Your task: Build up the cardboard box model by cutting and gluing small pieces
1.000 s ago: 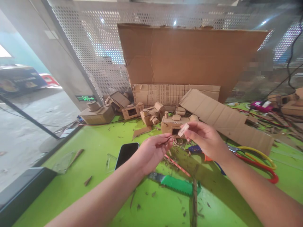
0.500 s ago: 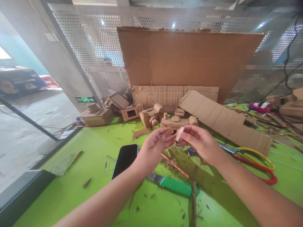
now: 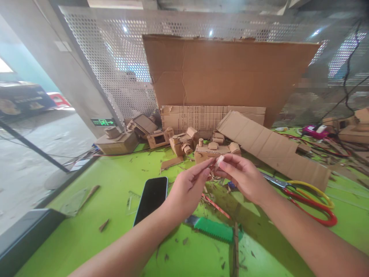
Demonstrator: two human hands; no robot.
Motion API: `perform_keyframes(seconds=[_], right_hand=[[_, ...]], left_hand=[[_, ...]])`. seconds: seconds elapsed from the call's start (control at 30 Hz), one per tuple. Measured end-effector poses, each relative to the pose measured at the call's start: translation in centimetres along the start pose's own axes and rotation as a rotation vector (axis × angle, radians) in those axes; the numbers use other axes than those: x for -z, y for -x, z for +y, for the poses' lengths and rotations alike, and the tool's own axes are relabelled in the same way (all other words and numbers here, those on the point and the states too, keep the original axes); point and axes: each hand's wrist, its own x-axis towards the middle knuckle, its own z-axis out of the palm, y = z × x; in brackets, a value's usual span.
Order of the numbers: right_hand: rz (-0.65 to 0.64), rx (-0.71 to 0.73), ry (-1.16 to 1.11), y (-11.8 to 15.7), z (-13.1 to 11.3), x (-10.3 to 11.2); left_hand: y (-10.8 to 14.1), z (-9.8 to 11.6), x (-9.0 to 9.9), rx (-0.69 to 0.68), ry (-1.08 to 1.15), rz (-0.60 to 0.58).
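A small, pale piece of cardboard (image 3: 219, 161) is pinched between the thumb and fingers of my right hand (image 3: 245, 177). My left hand (image 3: 188, 188) meets it from the other side, its thumb and fingers closed on the piece's lower left edge. My fingers hide part of the piece. Just behind the hands sits a cardboard model camera (image 3: 206, 154). Below them lie a red-orange stick (image 3: 216, 207) and a green-handled utility knife (image 3: 215, 229). A phone (image 3: 151, 200) with a dark screen is left of my left hand.
Scissors (image 3: 311, 200) with red and yellow handles lie right of my right hand. Behind them slants a cardboard sheet (image 3: 271, 152). More cardboard models (image 3: 184, 140) stand at the back before a large upright cardboard panel (image 3: 230, 73). Scraps litter the green table (image 3: 115, 246).
My left hand's spread fingers and thumb have come together onto the small cardboard piece. My right hand keeps its pinch with little movement.
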Motion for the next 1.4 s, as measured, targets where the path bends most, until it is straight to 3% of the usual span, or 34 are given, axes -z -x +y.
perform_keyframes(seconds=[0.27,0.53,1.17,1.27,1.4], right_hand=[[0.0,-0.035,-0.056,0.04,-0.12,-0.29],[0.0,-0.035,-0.077,-0.12,0.24,-0.09],[-0.034,-0.082,0.028,-0.08,-0.2,0.16],[-0.054,-0.064,0.052,-0.09,-0.09,0.28],[-0.051,-0.023,0.079,0.05,-0.27,0.14]], left_hand=[[-0.08,-0.71,-0.09,-0.045,-0.127,0.15],[0.16,-0.41,0.14,-0.291,-0.348,0.109],[0.37,-0.57,0.48,-0.375,-0.478,0.07],[0.38,-0.43,0.2,-0.306,-0.428,0.068],[0.02,0.01,-0.12,0.02,-0.038,0.139]])
